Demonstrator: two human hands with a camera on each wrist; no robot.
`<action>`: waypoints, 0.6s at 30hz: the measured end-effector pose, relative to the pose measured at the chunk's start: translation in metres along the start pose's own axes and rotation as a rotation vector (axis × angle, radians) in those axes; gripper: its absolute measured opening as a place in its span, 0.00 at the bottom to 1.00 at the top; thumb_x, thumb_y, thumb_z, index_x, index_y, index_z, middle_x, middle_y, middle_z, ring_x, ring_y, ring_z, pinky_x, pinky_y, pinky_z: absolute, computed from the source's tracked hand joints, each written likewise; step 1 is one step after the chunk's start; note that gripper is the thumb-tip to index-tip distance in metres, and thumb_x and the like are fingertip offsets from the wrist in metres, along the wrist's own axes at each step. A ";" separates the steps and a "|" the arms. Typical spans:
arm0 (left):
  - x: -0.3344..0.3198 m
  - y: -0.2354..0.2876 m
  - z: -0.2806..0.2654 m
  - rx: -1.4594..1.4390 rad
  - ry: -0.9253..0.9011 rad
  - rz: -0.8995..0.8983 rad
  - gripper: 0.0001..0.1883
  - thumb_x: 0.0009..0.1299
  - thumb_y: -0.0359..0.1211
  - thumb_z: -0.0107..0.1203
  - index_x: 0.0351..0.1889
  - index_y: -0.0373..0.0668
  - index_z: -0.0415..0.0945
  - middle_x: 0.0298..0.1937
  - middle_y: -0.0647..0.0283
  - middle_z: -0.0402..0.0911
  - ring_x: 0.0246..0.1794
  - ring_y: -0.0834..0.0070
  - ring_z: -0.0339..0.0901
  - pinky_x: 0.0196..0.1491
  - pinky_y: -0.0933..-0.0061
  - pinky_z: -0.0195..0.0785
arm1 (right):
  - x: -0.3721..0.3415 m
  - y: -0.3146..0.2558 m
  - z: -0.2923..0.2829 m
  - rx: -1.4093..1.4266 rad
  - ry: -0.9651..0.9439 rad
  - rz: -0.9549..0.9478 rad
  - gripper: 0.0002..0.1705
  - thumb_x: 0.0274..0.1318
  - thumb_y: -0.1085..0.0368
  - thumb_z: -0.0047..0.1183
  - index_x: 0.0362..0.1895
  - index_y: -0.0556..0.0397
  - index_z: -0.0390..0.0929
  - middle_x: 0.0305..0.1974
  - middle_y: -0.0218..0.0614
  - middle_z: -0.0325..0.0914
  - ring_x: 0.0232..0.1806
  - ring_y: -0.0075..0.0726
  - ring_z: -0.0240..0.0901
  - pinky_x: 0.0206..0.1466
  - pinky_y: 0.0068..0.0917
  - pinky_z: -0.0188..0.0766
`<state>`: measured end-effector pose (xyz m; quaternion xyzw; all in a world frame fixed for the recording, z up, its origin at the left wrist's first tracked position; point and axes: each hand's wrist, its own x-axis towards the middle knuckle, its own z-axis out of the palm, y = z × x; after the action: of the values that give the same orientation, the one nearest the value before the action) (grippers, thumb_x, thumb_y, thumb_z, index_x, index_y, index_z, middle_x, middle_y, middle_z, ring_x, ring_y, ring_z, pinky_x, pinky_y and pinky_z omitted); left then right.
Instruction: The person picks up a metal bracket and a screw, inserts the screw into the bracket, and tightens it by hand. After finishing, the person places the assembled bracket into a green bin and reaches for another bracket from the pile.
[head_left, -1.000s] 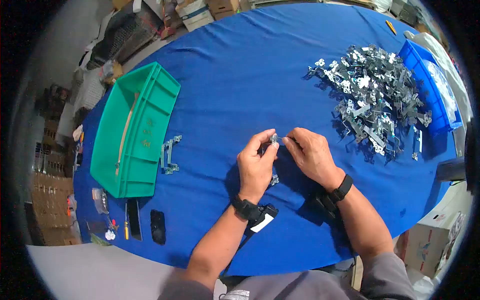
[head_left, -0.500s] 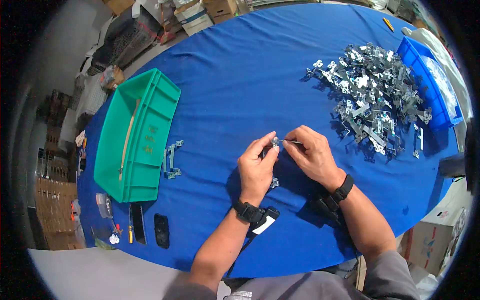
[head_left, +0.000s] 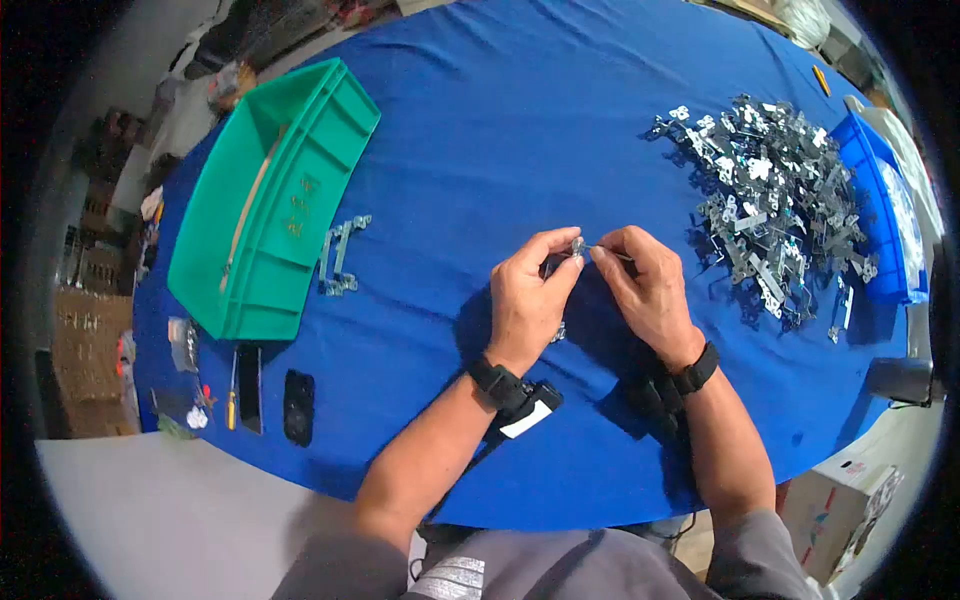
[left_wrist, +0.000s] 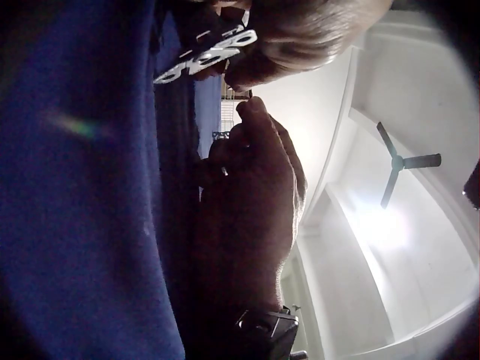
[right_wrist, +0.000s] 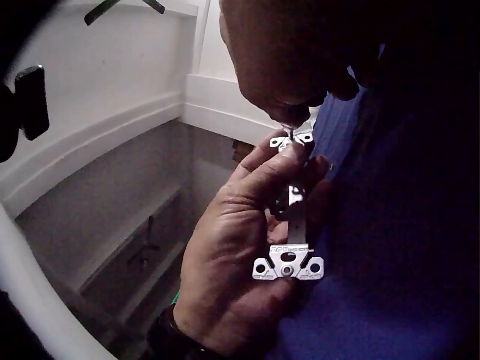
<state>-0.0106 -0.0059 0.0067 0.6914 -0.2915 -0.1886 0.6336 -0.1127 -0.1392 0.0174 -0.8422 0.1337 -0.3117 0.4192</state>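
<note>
Pinching a metal bracket (right_wrist: 288, 264) between thumb and fingertips, my left hand (head_left: 530, 305) is keeping a narrow grip at the bracket's upper end, above the blue cloth (head_left: 450, 150). Its long strip is running down along my palm, and its lower end plate, with a hole at each side, is showing below my fingers. My right hand (head_left: 650, 295) is meeting it from the other side, thumb and forefinger closing narrowly on a thin piece (head_left: 622, 258); what that piece is, I cannot tell. Both sets of fingertips are working close together, and a black strap is circling each wrist.

To my right, a heap of metal brackets (head_left: 770, 205) is spreading over the cloth just beside a blue bin (head_left: 868, 215) holding whitish plastic, with one bracket (head_left: 847, 308) lying at the heap's near edge. Beyond the bin, a yellow tool (head_left: 821, 81) is lying near the table's far edge.

To my left, a green bin (head_left: 262, 295) is standing with dark markings on its side wall, and a few brackets (head_left: 345, 255) are resting just beside it. Nearer me, a yellow-handled screwdriver (head_left: 232, 410), a dark flat slab (head_left: 250, 388) and a black rounded object (head_left: 298, 408) are lying side by side. Overhead, a ceiling fan (left_wrist: 397, 162) is showing in the left wrist view.
</note>
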 end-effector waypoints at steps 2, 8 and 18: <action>0.001 -0.003 0.001 0.004 0.019 0.030 0.16 0.71 0.22 0.61 0.56 0.34 0.82 0.48 0.61 0.87 0.47 0.81 0.81 0.51 0.77 0.76 | 0.000 -0.002 -0.002 -0.049 -0.033 0.006 0.07 0.62 0.68 0.62 0.36 0.58 0.79 0.28 0.44 0.76 0.25 0.43 0.73 0.29 0.35 0.69; 0.002 -0.001 0.001 0.047 0.064 0.093 0.14 0.70 0.24 0.61 0.54 0.34 0.84 0.48 0.58 0.88 0.47 0.76 0.84 0.52 0.75 0.76 | 0.000 -0.003 0.000 -0.096 -0.040 -0.006 0.08 0.63 0.67 0.62 0.35 0.58 0.79 0.26 0.43 0.76 0.25 0.43 0.74 0.30 0.36 0.69; 0.002 0.001 0.000 0.093 0.077 0.170 0.13 0.70 0.25 0.61 0.52 0.35 0.85 0.48 0.55 0.88 0.48 0.71 0.85 0.51 0.73 0.77 | 0.001 -0.005 -0.002 -0.146 -0.056 0.023 0.07 0.63 0.68 0.62 0.36 0.58 0.79 0.28 0.43 0.78 0.27 0.41 0.75 0.33 0.35 0.71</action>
<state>-0.0096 -0.0075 0.0083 0.6995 -0.3330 -0.0936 0.6253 -0.1128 -0.1380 0.0224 -0.8772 0.1539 -0.2729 0.3638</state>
